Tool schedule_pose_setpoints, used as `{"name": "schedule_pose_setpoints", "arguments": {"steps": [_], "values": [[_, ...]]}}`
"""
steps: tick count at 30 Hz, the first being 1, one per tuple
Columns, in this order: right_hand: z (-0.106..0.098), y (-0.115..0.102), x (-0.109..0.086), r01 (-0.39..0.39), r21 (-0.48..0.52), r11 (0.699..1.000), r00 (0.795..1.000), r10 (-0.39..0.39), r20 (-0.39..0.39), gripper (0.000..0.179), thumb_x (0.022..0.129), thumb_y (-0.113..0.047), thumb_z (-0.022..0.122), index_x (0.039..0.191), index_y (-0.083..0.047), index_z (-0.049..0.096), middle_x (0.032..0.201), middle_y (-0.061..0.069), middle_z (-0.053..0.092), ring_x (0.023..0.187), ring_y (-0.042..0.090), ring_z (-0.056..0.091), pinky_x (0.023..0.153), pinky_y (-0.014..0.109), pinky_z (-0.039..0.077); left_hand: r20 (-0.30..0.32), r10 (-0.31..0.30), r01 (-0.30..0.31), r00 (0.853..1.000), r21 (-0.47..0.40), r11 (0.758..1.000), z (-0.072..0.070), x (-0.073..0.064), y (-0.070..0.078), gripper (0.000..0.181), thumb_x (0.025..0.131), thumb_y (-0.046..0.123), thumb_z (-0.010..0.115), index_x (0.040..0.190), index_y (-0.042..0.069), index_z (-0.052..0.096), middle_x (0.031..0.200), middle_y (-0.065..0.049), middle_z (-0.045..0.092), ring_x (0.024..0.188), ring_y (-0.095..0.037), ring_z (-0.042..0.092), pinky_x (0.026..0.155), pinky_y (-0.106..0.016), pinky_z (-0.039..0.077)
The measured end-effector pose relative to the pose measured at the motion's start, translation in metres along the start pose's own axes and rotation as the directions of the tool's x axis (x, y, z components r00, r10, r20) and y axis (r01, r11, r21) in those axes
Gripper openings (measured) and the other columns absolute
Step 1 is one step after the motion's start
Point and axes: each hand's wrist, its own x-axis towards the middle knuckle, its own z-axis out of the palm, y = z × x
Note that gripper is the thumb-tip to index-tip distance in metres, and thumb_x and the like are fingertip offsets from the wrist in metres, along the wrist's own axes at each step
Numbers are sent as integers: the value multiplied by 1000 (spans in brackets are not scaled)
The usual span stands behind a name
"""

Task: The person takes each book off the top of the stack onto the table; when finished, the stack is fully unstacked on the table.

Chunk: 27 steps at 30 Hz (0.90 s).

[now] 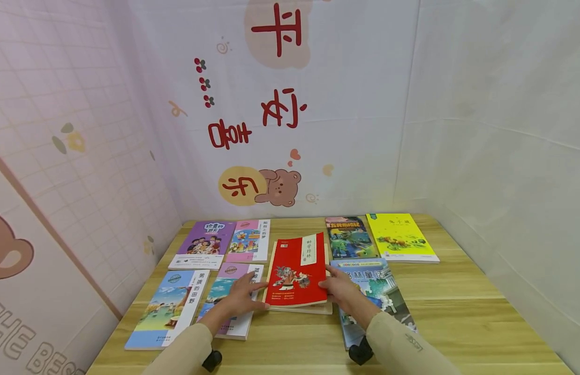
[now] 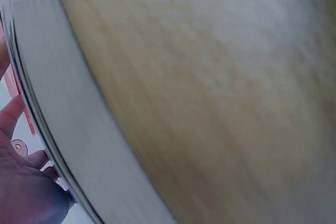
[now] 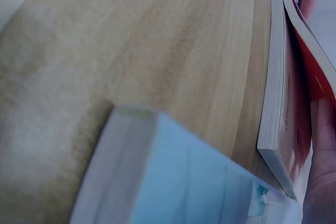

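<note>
Both hands hold a thin red book [image 1: 296, 276] with a white title strip, in the middle of the table in the head view. My left hand [image 1: 240, 297] grips its left edge and my right hand [image 1: 343, 289] its right edge. Under it lies a pale-edged book [image 1: 301, 310], mostly covered. In the right wrist view the red book [image 3: 317, 74] is tilted up off the lower book [image 3: 272, 87], with a gap between. My left forearm passes over a purple-and-white book [image 1: 235, 325], my right over a blue book [image 1: 374, 276].
At left lie a blue landscape-cover book [image 1: 165, 307], a purple book [image 1: 205, 242] and a pink book [image 1: 247, 242]. At back right are a dark green cartoon book [image 1: 350, 239] and a yellow book [image 1: 402, 234]. Cloth walls [image 1: 355, 130] enclose the wooden table [image 1: 486, 317].
</note>
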Motion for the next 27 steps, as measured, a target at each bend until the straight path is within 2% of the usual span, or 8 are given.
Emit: {"name": "schedule_pose_setpoints", "arguments": {"steps": [7,18,25,27], "values": [[-5,-3,1,14,-36,999,999,-16,-44,69,93,2,56,155,-3,27,142,29,49,99,34,68,80,48,58,10,-9,10,1000,-14,1000,-3,-4,5,70,77,40,84,140,19,59,160,-19,21,145,-47,10,110,-71,12],[-14,-7,0,33,-42,999,995,-37,-89,65,92,5,57,153,-4,35,138,29,52,98,33,68,78,48,58,-12,21,-21,1000,-3,1000,-2,-7,7,64,82,33,81,139,16,59,158,-22,22,144,-49,11,110,-72,11],[-21,-9,-3,34,-22,999,997,-35,-74,64,92,5,58,152,-6,37,133,27,56,96,32,68,78,49,58,-31,44,-44,999,-1,999,4,0,-4,67,80,33,82,140,15,58,159,-21,21,146,-48,10,114,-67,7],[-24,-10,-4,27,-18,999,996,-29,-87,64,91,6,58,151,-6,39,132,27,57,95,33,68,77,48,58,-23,54,-53,998,9,999,3,-1,-3,68,81,34,81,141,14,57,159,-23,21,145,-48,10,114,-66,6]]}}
